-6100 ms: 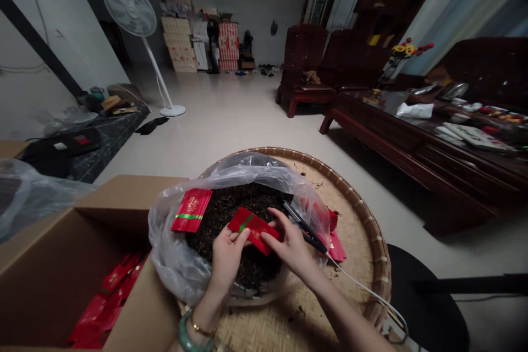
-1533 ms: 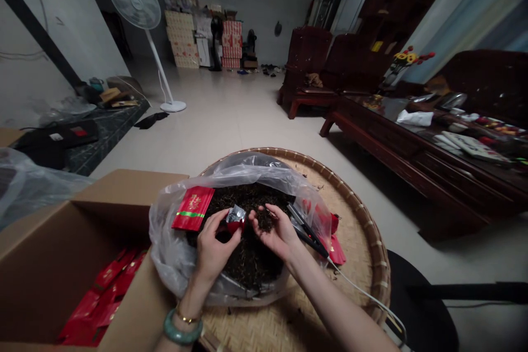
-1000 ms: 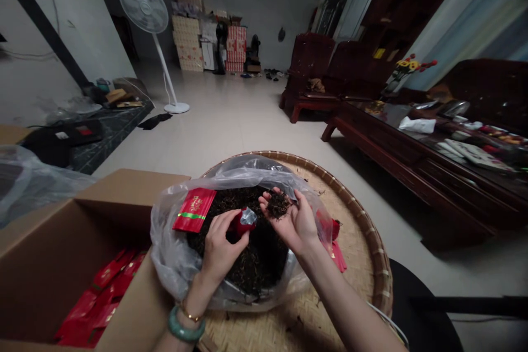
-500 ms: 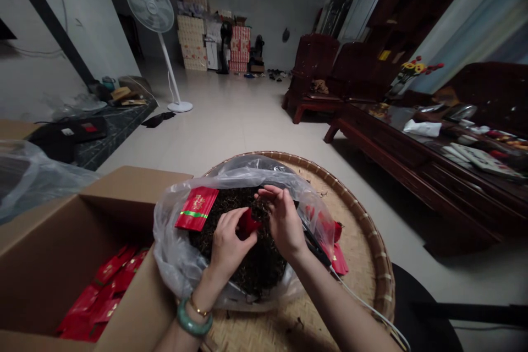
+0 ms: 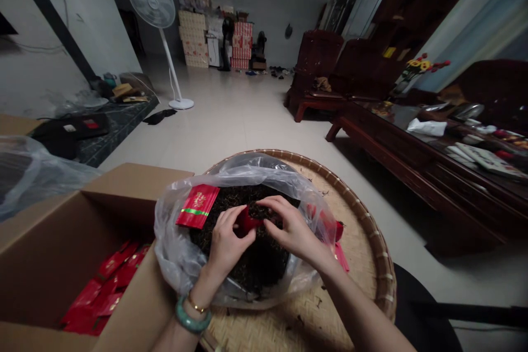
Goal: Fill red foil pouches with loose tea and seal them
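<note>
A small red packet point(image 5: 246, 222) is pinched in my left hand point(image 5: 226, 239), its mouth spread towards the right. My right hand point(image 5: 289, 225) faces it with thumb and fingers apart and curved, fingertips at the packet's edge; whether they touch it is unclear. Both hands are over dark dried leaves, like loose tea point(image 5: 264, 272), heaped in a clear plastic bag point(image 5: 171, 264). Another red packet point(image 5: 198, 206), with gold print and a green stripe, lies flat on the bag's left side. A green bangle point(image 5: 192, 316) circles my left wrist.
The bag rests on a round woven bamboo tray point(image 5: 367, 214). More red packets point(image 5: 339, 256) lie at its right side. An open cardboard box point(image 5: 136, 291) on the left holds several red packets point(image 5: 109, 286). A white fan point(image 5: 152, 0) and a dark wooden table point(image 5: 396, 162) stand farther off.
My right hand has turned palm-down, bringing its thumb and fingers round to the packet's mouth. My left hand keeps hold of the packet in nearly the same place.
</note>
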`<control>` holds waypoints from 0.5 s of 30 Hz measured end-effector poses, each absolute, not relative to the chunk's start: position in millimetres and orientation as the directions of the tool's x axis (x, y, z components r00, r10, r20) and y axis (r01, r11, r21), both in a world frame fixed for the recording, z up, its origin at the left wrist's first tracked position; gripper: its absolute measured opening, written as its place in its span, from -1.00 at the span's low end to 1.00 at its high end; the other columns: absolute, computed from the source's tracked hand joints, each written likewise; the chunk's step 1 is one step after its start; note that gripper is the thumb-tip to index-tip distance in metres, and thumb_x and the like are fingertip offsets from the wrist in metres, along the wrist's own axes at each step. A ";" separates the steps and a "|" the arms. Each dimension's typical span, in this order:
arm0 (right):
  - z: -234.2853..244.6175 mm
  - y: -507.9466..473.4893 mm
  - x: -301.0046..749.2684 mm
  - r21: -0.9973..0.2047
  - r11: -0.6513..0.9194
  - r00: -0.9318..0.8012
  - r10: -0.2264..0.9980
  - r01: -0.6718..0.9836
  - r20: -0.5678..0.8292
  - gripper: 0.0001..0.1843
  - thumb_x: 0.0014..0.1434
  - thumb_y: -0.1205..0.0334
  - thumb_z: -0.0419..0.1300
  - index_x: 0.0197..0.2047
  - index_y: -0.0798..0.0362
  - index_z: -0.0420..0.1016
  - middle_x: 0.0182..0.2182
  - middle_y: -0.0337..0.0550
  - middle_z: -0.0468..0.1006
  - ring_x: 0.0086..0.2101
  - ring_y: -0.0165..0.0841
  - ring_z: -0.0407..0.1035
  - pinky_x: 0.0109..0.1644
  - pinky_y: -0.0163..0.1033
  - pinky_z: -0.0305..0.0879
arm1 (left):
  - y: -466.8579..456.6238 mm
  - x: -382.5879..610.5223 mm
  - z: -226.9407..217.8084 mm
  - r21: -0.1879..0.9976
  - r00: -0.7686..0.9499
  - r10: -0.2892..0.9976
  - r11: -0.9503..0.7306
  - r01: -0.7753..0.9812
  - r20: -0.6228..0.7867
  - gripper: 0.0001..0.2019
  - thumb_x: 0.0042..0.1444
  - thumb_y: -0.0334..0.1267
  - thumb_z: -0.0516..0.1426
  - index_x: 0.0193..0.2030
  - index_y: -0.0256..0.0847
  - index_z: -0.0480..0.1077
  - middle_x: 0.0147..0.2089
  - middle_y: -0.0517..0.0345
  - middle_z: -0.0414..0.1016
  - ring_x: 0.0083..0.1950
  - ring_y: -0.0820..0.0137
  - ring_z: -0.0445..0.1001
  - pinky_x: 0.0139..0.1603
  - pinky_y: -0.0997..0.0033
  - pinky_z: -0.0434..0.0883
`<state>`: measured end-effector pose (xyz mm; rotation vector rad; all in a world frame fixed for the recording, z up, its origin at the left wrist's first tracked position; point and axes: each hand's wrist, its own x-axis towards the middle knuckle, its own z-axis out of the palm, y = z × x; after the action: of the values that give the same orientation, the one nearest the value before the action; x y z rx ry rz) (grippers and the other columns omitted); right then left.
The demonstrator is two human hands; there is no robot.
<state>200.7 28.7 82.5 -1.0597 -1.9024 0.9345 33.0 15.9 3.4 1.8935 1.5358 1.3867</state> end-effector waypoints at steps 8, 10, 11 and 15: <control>87.7 30.2 191.1 -0.614 0.546 -0.429 0.835 0.571 0.343 -0.64 0.05 0.54 0.02 -0.20 0.01 0.52 -0.28 -0.08 0.35 -0.29 -0.31 0.28 -0.19 -0.17 0.31 | 15.8 35.0 3.7 0.718 -0.001 0.879 -0.389 0.577 0.477 -0.57 -0.07 -0.40 0.21 0.00 -0.17 0.37 -0.06 0.02 0.48 -0.06 0.24 0.45 -0.25 0.32 0.53; 88.2 29.7 186.5 -0.619 0.560 -0.461 0.822 0.551 0.333 -0.59 0.05 0.56 0.01 -0.16 -0.02 0.51 -0.29 -0.09 0.37 -0.29 -0.30 0.28 -0.18 -0.17 0.30 | 16.6 34.6 1.2 0.709 -0.006 0.872 -0.393 0.585 0.489 -0.59 -0.07 -0.37 0.22 -0.02 -0.17 0.37 -0.09 0.01 0.48 -0.07 0.22 0.46 -0.23 0.27 0.53; 88.3 29.5 185.3 -0.627 0.568 -0.483 0.813 0.533 0.326 -0.57 0.05 0.56 0.01 -0.12 -0.03 0.49 -0.28 -0.09 0.40 -0.27 -0.29 0.29 -0.16 -0.17 0.30 | 17.0 34.2 0.1 0.707 -0.011 0.869 -0.394 0.588 0.494 -0.60 -0.07 -0.36 0.22 -0.03 -0.18 0.37 -0.10 0.01 0.49 -0.08 0.21 0.46 -0.21 0.25 0.52; 89.4 27.3 190.1 -0.680 0.585 -0.568 0.770 0.442 0.292 -0.43 0.07 0.53 0.03 0.11 -0.09 0.35 -0.21 -0.08 0.49 -0.22 -0.25 0.34 -0.11 -0.10 0.32 | 16.8 31.8 -0.9 0.726 -0.014 0.878 -0.387 0.569 0.479 -0.59 -0.08 -0.38 0.22 -0.02 -0.17 0.36 -0.10 0.01 0.48 -0.09 0.22 0.46 -0.23 0.27 0.52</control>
<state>190.1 27.3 89.4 -0.9599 -2.2379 0.7429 31.8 16.8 -0.9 1.9493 1.5113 1.3589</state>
